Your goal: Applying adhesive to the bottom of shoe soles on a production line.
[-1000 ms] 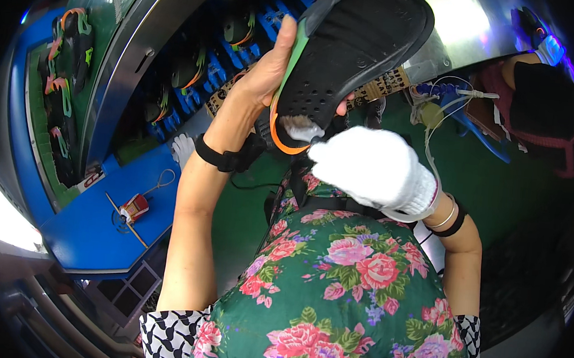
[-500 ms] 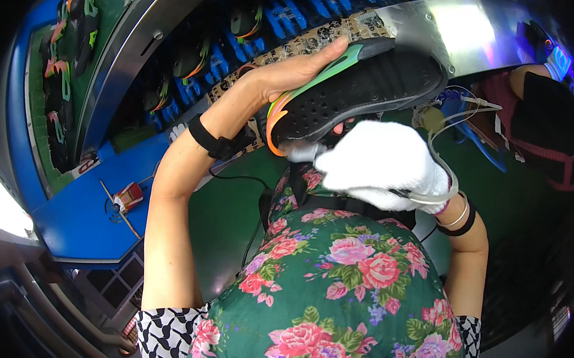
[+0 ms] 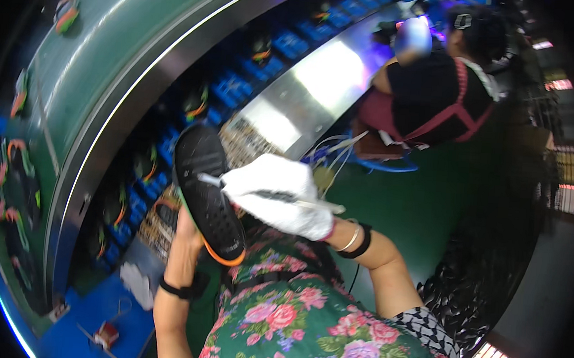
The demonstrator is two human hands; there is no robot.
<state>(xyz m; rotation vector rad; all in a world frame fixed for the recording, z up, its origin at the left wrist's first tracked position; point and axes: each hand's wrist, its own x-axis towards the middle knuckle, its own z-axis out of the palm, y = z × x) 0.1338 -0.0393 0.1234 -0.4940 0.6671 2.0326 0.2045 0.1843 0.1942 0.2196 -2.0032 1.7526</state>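
A black shoe (image 3: 211,203) is tilted up in front of me, its dark sole toward me. An orange rim shows at the lower end and a strip of green along the left side. Behind its lower left side, my left hand (image 3: 188,230) grips it, most of the fingers hidden by the shoe. My right hand (image 3: 279,193), in a white glove, is closed round a slim brush-like tool (image 3: 210,179). The tool's pale tip lies against the middle of the sole, or just over it; its exact kind is unclear.
A curved green conveyor (image 3: 130,42) carries shoes at the left. Blue racks (image 3: 230,92) with shoes run along its inner side, beside a shiny metal plate (image 3: 324,75). A co-worker (image 3: 433,89) sits at the upper right. A white glove (image 3: 136,285) lies near the blue table (image 3: 81,321).
The view has swung to the right. The shoe has turned from lying nearly level to standing steeply. The tool's tip has moved from the orange-rimmed end to the middle of the sole.
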